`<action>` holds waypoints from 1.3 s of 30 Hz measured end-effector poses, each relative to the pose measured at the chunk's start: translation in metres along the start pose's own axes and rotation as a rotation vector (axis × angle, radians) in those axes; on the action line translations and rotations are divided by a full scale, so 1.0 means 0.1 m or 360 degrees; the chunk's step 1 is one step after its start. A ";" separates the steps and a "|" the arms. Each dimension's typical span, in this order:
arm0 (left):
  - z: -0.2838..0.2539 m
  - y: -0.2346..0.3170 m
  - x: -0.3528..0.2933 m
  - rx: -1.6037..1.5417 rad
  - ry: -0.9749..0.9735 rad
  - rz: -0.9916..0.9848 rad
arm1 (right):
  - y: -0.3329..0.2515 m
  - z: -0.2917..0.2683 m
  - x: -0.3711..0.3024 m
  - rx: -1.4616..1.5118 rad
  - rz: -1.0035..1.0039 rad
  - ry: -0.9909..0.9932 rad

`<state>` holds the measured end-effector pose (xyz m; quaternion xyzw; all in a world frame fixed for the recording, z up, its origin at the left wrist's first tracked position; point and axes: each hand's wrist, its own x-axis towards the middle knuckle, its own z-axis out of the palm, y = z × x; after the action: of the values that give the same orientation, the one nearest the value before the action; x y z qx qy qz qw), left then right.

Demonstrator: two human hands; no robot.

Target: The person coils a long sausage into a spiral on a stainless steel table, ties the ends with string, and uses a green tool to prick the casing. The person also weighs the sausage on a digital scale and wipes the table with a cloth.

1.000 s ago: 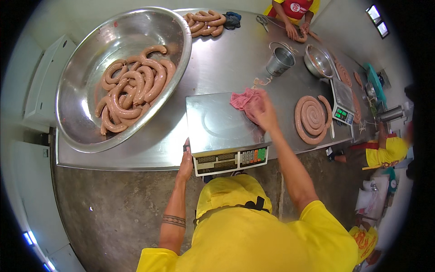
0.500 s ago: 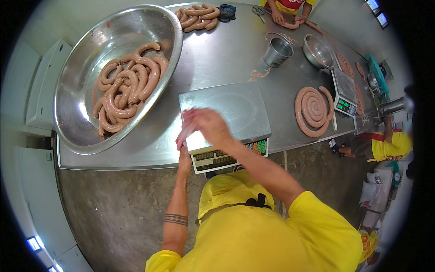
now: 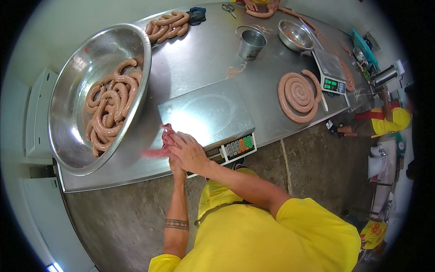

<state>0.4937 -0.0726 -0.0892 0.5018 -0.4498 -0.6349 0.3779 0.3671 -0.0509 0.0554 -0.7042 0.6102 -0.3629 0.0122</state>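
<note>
My left hand (image 3: pixel 176 166) and my right hand (image 3: pixel 189 153) are together over the front left corner of a weighing scale (image 3: pixel 217 109) with a bare steel plate. Between them is a crumpled, thin, pinkish-red thing (image 3: pixel 167 136), smeared by motion, perhaps a plastic bag. The fingers of my right hand bend over it. Behind that hand, the left one is partly hidden, closed at the lower end of the same thing. Left of the scale, a large steel basin (image 3: pixel 68 93) leans tilted with several thick raw sausages (image 3: pixel 108 113) inside.
A pile of sausages (image 3: pixel 167 27) lies at the back beside a dark bag (image 3: pixel 196 16). Rightward are a small metal bucket (image 3: pixel 252 44), a coiled sausage (image 3: pixel 299 97), a steel bowl (image 3: pixel 283 31) and a second scale (image 3: pixel 333 68). Another person's hands (image 3: pixel 272 6) hold sausage at the far edge.
The view has shifted, so the table's things appear farther left. My hands have come from the scale's left side to its front left corner, and more of the pinkish-red thing shows.
</note>
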 end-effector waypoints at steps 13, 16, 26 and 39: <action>0.08 0.34 -0.07 -0.0267 -0.0147 -0.0166 | 1.13 -1.51 -0.61 -0.0106 0.1025 0.0412; 0.09 0.36 -0.12 0.0022 -0.0089 -0.0215 | 0.84 -1.09 -0.43 -0.0227 0.0318 0.0135; 0.18 0.53 -0.23 0.0302 -0.0003 -0.0230 | 2.19 -1.20 0.33 -0.0291 0.0481 0.0231; 0.05 0.24 -0.06 0.0191 -0.0155 -0.0176 | 1.20 -1.29 -1.11 -0.0855 0.0696 0.0408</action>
<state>0.4907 -0.0737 -0.0644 0.5161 -0.4764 -0.6504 0.2893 0.1982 0.0700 0.0401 -0.4840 0.8164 -0.2638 -0.1723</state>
